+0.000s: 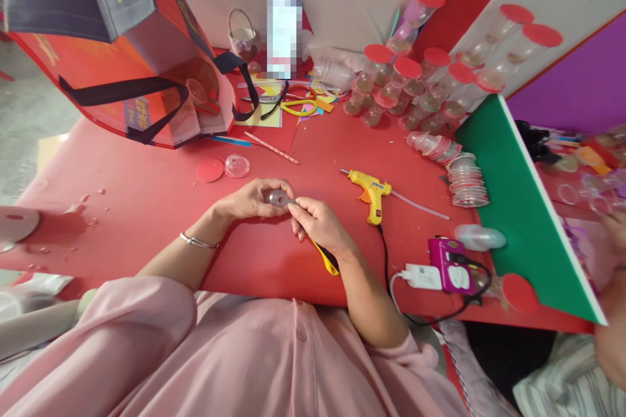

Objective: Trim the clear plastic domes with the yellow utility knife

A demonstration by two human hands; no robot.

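Head view, red counter (254, 264). Left grip (257, 199): fingers curled round a small clear plastic cup (277, 198), held just above the counter near its front edge; a dark spot shows at the middle of the cup. Right grip (317, 221): closed on a yellow knife (327, 259), handle projecting below the palm towards the person, front end directed at the cup's right side. The two grips meet at the cup; whether the blade touches the plastic cannot be determined.

To the right of the hands, a yellow glue gun (374, 195) lies on its side, nozzle pointing left, a translucent glue stick (420, 205) protruding from its rear. Nearer the person, a white charger (423, 277) is plugged into a purple power socket (444, 264).

Beyond the left grip, a red disc (210, 170) lies just beside a clear dome lid (237, 166). A striped straw (271, 147) lies farther back, in front of yellow-handled scissors (299, 108). Rear right: a group of clear hourglass-shaped pieces (379, 81) with red ends. Stacked clear cups (467, 179) stand against a green panel (518, 208)
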